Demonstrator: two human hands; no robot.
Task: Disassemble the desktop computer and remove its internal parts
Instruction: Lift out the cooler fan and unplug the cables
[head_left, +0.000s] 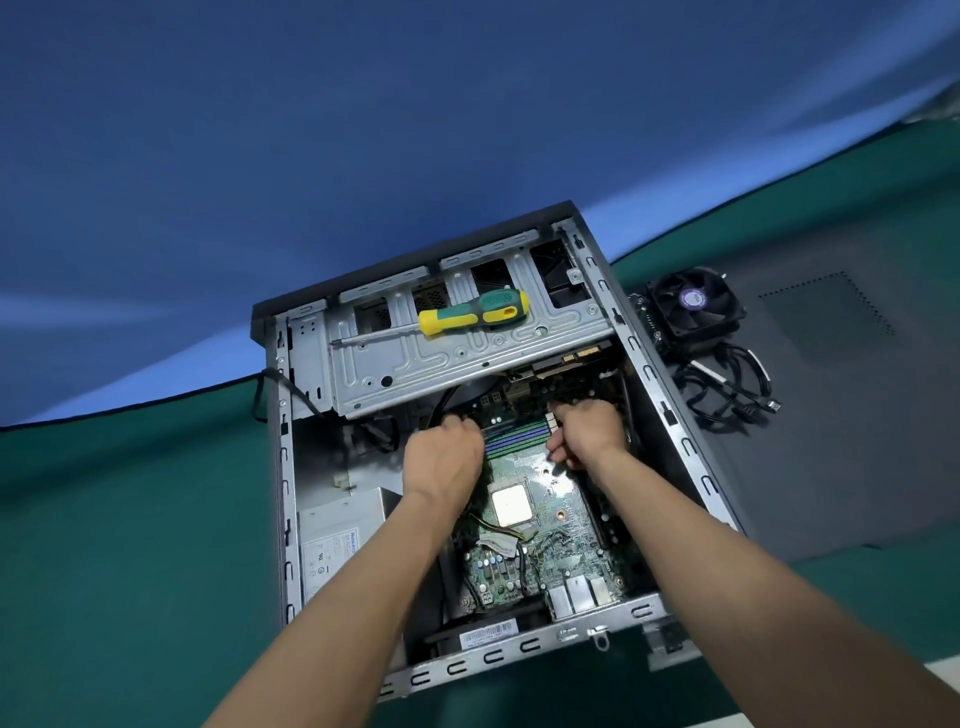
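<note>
A green cloth (104, 519) covers the table, smooth and matte, with a blue cloth wall (363, 130) behind. On it lies the open computer case (691, 452), a box of grey stamped metal with slotted rims. Beyond the fingers sits the flat steel drive cage (467, 353), ribbed and full of holes, and on top of it rests a screwdriver (472, 313) with a yellow and green rubber handle. Under the wrists is the green circuit board (540, 519) with a square silvery chip (511, 505). The left hand (441, 457) and the right hand (589, 434) are both curled at the two ends of the long, narrow memory slots (517, 436); what the fingertips grip I cannot tell. Far right of the fingers, outside the case, stands a black square fan (693, 304) beside loose black cables (727, 389).
</note>
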